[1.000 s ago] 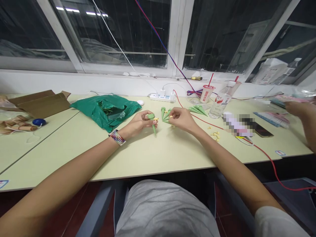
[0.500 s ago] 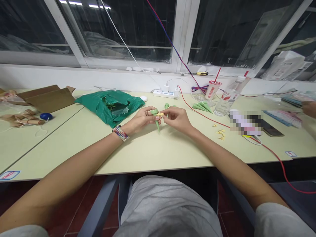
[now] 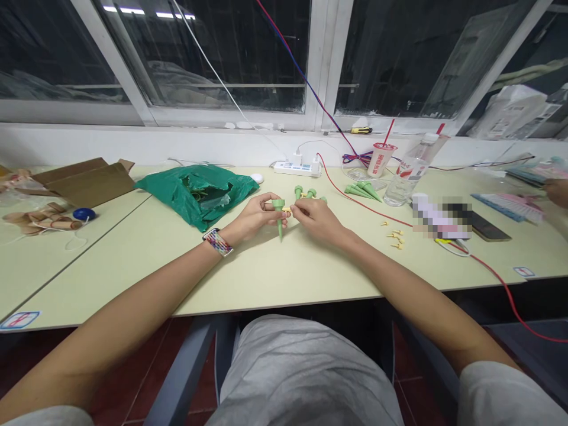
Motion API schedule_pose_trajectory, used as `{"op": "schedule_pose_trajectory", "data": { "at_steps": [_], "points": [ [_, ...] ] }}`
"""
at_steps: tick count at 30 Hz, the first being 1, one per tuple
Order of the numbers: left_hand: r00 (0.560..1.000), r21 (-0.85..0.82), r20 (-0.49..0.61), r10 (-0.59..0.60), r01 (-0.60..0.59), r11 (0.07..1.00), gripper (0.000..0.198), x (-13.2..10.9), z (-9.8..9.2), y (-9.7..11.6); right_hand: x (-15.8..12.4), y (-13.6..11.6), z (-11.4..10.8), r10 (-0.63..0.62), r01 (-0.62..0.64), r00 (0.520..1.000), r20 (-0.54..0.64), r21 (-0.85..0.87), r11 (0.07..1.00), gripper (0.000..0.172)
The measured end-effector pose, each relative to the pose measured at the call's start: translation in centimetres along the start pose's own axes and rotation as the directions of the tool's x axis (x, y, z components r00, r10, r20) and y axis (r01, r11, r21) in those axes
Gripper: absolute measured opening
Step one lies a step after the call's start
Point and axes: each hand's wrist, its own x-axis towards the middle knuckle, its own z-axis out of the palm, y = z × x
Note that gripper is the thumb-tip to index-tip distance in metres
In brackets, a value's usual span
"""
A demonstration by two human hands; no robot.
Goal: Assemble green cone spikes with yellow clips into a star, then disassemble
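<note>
My left hand (image 3: 257, 214) is closed round a green watering spike (image 3: 279, 219), which points tip down above the table. From the side of its cap a small yellow valve (image 3: 286, 209) sticks out to the right. The pinched fingers of my right hand (image 3: 317, 217) are at the valve's outer end, and the fingertips partly hide it. Behind my right hand, several assembled green spikes (image 3: 311, 193) show their caps, their lower parts hidden. Several loose yellow valves (image 3: 396, 237) lie to the right of my right forearm.
Loose green cones (image 3: 364, 190) lie before a water bottle (image 3: 409, 174) and a paper cup (image 3: 380, 160). A red cable (image 3: 355, 206) crosses the table. On the left are a green plastic bag (image 3: 171, 192) and a cardboard box (image 3: 89, 184). Another person's hand (image 3: 557, 192) is at far right.
My right hand has drawn slightly to the right and its fingers have curled in more. The spike in my left hand hangs straighter. More of the spikes behind shows.
</note>
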Motion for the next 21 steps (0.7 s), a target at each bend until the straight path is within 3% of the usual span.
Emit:
{"op": "schedule_pose_trajectory", "data": {
  "at_steps": [3,7,11,16,21],
  "points": [
    [1.000,-0.034,0.011,-0.022,0.023,0.999,0.043,0.2,-0.4,-0.1,-0.1,0.0,-0.2,-0.003,0.004,1.000,-0.013,0.056,0.998,0.018],
    [0.998,-0.077,0.032,-0.050,0.052,0.996,0.043,0.3,-0.7,-0.2,-0.2,0.2,-0.3,-0.140,0.147,0.988,-0.071,0.110,0.983,0.010],
    [0.996,-0.107,0.049,-0.076,0.081,0.991,0.039,0.4,-0.8,-0.4,-0.4,0.6,-0.3,-0.216,0.217,0.973,-0.081,0.004,0.976,0.010],
    [0.966,-0.182,0.158,-0.205,0.233,0.955,0.027,0.5,-1.1,-0.6,-0.7,0.9,-0.5,-0.313,0.304,0.950,-0.016,-0.191,0.933,0.024],
    [0.981,-0.141,0.134,-0.139,0.157,0.977,0.029,0.3,-0.9,-0.6,-0.6,0.6,-0.7,-0.229,0.226,0.973,-0.021,-0.097,0.969,0.020]
  ]
}}
